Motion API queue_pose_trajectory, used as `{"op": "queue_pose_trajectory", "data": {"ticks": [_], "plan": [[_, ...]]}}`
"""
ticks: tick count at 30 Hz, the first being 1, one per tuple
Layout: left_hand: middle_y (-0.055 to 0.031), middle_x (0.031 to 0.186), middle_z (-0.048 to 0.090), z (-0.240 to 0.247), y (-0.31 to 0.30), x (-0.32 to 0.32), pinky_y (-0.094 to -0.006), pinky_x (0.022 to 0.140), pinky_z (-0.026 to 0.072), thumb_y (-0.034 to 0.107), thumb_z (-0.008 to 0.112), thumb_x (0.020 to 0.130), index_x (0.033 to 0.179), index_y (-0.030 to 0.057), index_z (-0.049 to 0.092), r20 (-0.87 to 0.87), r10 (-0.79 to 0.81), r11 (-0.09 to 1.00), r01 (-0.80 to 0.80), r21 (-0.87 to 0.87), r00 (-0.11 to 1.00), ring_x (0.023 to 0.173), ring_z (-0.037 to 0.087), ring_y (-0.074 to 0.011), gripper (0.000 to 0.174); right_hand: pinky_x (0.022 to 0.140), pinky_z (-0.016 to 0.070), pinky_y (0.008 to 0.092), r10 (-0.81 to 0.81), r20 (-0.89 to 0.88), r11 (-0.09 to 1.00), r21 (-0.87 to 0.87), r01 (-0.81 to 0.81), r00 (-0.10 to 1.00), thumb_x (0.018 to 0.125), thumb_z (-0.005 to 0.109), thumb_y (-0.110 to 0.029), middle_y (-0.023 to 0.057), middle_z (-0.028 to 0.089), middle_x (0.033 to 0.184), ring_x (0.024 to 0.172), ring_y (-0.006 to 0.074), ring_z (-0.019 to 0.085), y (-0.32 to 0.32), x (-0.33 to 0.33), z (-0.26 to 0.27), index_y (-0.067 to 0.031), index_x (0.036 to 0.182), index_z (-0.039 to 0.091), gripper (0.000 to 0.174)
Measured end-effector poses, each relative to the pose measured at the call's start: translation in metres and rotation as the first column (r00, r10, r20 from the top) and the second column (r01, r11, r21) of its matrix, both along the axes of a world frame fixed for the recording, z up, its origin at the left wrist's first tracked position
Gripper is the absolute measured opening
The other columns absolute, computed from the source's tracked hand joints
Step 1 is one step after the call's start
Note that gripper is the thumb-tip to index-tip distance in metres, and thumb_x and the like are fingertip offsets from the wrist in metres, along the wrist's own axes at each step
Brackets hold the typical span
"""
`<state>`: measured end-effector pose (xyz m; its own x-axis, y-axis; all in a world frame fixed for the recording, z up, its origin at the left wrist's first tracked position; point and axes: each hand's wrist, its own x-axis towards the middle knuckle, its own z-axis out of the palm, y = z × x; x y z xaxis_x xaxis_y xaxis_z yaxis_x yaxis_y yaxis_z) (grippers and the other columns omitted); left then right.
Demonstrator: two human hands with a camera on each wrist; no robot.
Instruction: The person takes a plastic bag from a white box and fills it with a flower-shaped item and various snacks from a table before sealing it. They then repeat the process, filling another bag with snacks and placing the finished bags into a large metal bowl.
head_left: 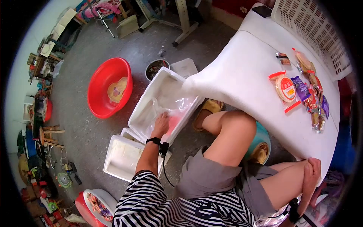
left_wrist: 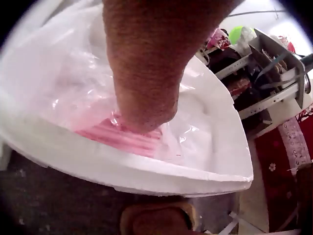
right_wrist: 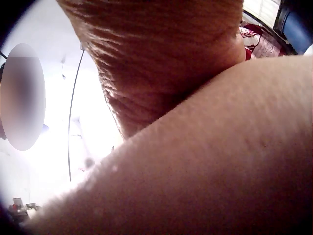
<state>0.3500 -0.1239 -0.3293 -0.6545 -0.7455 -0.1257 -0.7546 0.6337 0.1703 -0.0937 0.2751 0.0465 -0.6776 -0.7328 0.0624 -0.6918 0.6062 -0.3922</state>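
My left hand (head_left: 162, 123) reaches down into a long white foam box (head_left: 140, 110) on the floor. It is at a clear plastic bag (head_left: 183, 103) that lines the box, beside a pink patch in the bag. Up close in the left wrist view, the pink striped material (left_wrist: 120, 138) lies right under the hand, inside the clear plastic (left_wrist: 63, 83). The fingertips are hidden there, so I cannot tell whether they grip anything. My right hand (head_left: 311, 172) rests on the bare knee, holding nothing.
A white-covered table (head_left: 242, 64) at right bears wrapped snacks (head_left: 285, 89), a phone (head_left: 262, 11) and a white plastic basket (head_left: 310, 30). On the floor are a red basin (head_left: 97, 89), a small round bin (head_left: 147, 70), another foam box (head_left: 109, 159) and a basin of packets (head_left: 109, 196).
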Motion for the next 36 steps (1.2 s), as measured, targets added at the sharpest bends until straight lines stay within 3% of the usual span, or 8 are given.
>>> {"op": "queue_pose_trajectory", "data": {"ticks": [11,17,21,24,27,31,34,36], "plan": [[-0.0151,0.122,0.044,-0.002,0.017,-0.004,-0.0419,0.089,0.0428,0.005,0.046,0.076,0.105,-0.0002,0.055,0.028,0.077,0.988,-0.08,0.132,0.997,0.106,0.048,-0.0337,0.03,0.091,0.0384,0.0317,0.046,-0.018,0.998,-0.03,-0.046,0.999,0.085,0.052,-0.009,0.0136,0.054,0.1,0.097,0.0253,0.053,0.004,0.0,-0.001,0.0046,0.098,0.056,0.019],[-0.0161,0.134,0.038,0.0,0.019,0.005,-0.0439,0.096,0.0387,0.003,0.046,0.076,0.125,0.0027,0.046,-0.06,0.126,0.992,-0.128,-0.022,0.99,0.116,0.042,-0.0387,0.049,0.091,0.0385,0.0309,0.07,-0.046,0.997,-0.026,-0.071,0.997,0.086,0.052,-0.009,0.0134,0.055,0.1,0.097,0.0246,0.053,0.006,-0.003,-0.002,0.0048,0.099,0.056,0.02],[-0.0181,0.136,0.037,0.05,0.003,-0.002,-0.0419,0.105,0.0289,-0.002,0.048,0.074,0.129,0.0021,0.042,-0.181,0.072,0.96,-0.117,-0.256,0.981,0.119,0.039,-0.0366,0.055,0.091,0.0387,0.0308,0.061,-0.04,0.998,-0.02,-0.061,0.997,0.086,0.052,-0.01,0.0135,0.055,0.101,0.097,0.0245,0.053,0.002,0.002,0.0,0.0051,0.099,0.056,0.02],[-0.0181,0.125,0.049,0.086,0.006,0.003,-0.0419,0.098,0.0356,-0.005,0.047,0.075,0.124,0.0057,0.048,-0.449,0.26,0.927,-0.352,-0.134,0.855,0.111,0.045,-0.0367,0.05,0.092,0.039,0.0347,0.048,-0.036,0.999,-0.01,-0.048,0.998,0.084,0.051,-0.008,0.017,0.054,0.103,0.098,0.0303,0.052,0.001,0.005,0.001,0.005,0.101,0.055,0.022],[-0.0148,0.117,0.054,0.07,0.021,0.035,-0.0394,0.086,0.0428,0.0,0.05,0.077,0.109,0.0048,0.057,-0.465,0.34,0.9,-0.427,-0.093,0.818,0.104,0.049,-0.0339,0.033,0.091,0.0394,0.0335,0.038,-0.017,0.999,-0.037,-0.039,0.999,0.085,0.051,-0.006,0.0163,0.055,0.102,0.097,0.0285,0.053,0.002,0.003,-0.001,0.0052,0.101,0.055,0.02],[-0.0179,0.083,0.064,0.031,0.062,0.067,-0.0417,0.073,0.0469,0.018,0.053,0.082,0.088,0.0026,0.065,-0.392,0.519,0.845,-0.388,0.367,0.759,0.081,0.06,-0.0361,0.02,0.09,0.0404,0.0324,0.055,-0.003,0.996,-0.077,-0.055,0.998,0.085,0.051,-0.005,0.0155,0.056,0.101,0.096,0.0267,0.054,0.002,0.001,-0.001,0.0055,0.101,0.056,0.019],[-0.0173,0.079,0.064,-0.01,0.075,0.083,-0.0383,0.074,0.0482,0.022,0.053,0.083,0.086,0.0025,0.066,-0.29,0.424,0.834,-0.246,0.494,0.858,0.081,0.061,-0.0358,0.023,0.089,0.0408,0.0322,0.065,-0.004,0.993,-0.095,-0.065,0.998,0.085,0.051,-0.005,0.015,0.057,0.1,0.095,0.026,0.054,0.003,0.001,-0.002,0.0056,0.101,0.056,0.02],[-0.0157,0.099,0.064,-0.016,0.067,0.076,-0.0403,0.085,0.0454,0.025,0.052,0.083,0.103,0.0077,0.064,-0.04,0.449,0.682,-0.313,0.661,0.893,0.097,0.058,-0.0352,0.029,0.089,0.0409,0.0321,0.066,-0.007,0.992,-0.11,-0.067,0.998,0.085,0.052,-0.005,0.0148,0.057,0.1,0.095,0.026,0.055,0.003,0.0,-0.003,0.0057,0.101,0.056,0.02]]}}
